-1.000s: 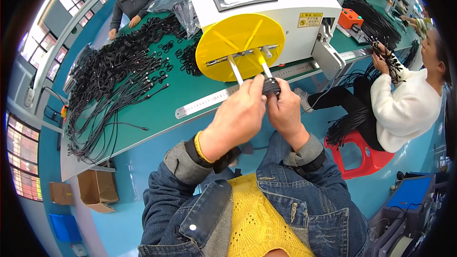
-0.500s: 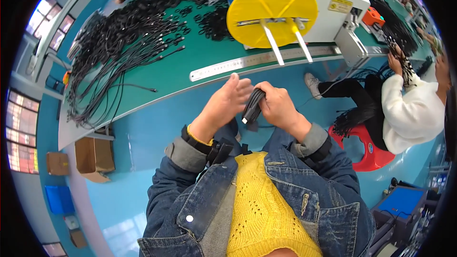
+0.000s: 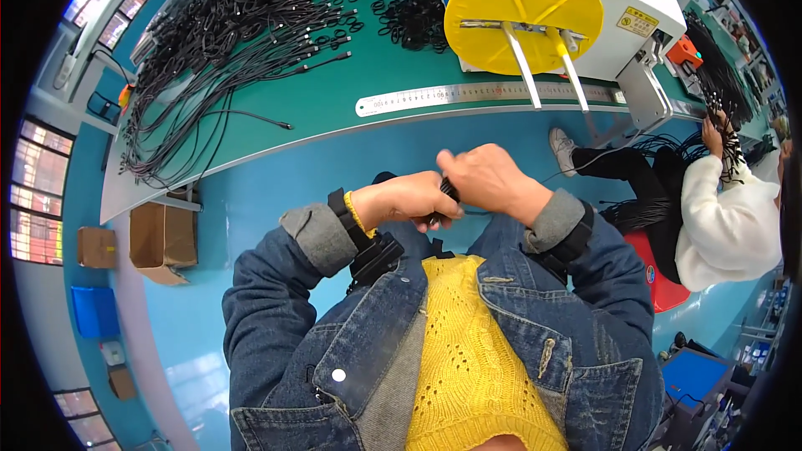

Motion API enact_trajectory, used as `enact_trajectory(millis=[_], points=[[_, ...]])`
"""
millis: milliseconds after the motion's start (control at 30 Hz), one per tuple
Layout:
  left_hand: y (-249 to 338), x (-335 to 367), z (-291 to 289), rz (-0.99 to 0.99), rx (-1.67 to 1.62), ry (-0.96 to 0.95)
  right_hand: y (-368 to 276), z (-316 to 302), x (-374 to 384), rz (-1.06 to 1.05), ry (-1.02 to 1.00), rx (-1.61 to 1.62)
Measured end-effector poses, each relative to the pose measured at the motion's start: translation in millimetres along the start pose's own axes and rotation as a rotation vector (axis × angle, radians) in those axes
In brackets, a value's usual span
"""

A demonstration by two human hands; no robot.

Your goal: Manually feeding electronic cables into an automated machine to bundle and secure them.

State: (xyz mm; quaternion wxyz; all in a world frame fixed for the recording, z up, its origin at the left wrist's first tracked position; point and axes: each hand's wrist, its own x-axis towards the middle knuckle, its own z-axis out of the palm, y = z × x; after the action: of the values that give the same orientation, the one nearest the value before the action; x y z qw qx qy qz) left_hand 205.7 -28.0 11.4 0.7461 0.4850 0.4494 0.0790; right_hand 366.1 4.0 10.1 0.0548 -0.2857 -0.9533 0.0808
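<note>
A person in a denim jacket and yellow knit top is holding a small black cable bundle (image 3: 444, 197) close to the chest, well below the edge of the green workbench (image 3: 334, 108). The bundle is mostly hidden: only a short dark stub is showing between the two fists, and its ends cannot be made out. The left hand (image 3: 409, 200) is curling its fingers tight around the lower part, while the right hand (image 3: 489, 179) is closing over the top, fingers pressed together and thumb tucked out of sight. On the bench, a tangled heap of thin black cables (image 3: 225, 42) is spreading toward the far rim, a long steel ruler (image 3: 468, 96) is lying flat along the near edge, and a glossy yellow disc (image 3: 518, 4) is fronting a white machine (image 3: 618, 0), cut off at the top. At right, a seated co-worker in white (image 3: 727, 225) is handling more cables.
</note>
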Motion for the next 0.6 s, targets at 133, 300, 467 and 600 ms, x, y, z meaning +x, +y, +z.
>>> enact_trajectory(millis=[133,300,467,600], points=[[-13,9,-4,0.126,-0.044,-0.091,0,7,0,-0.015,0.234,0.478],[-27,14,-16,0.294,-0.324,-0.172,-6,11,5,0.203,0.321,0.876],[-4,-5,-7,0.11,-0.391,-0.059,4,21,9,0.206,0.242,0.699],[-11,4,-22,-0.012,-0.362,-0.16,6,24,12,0.25,0.187,0.638]])
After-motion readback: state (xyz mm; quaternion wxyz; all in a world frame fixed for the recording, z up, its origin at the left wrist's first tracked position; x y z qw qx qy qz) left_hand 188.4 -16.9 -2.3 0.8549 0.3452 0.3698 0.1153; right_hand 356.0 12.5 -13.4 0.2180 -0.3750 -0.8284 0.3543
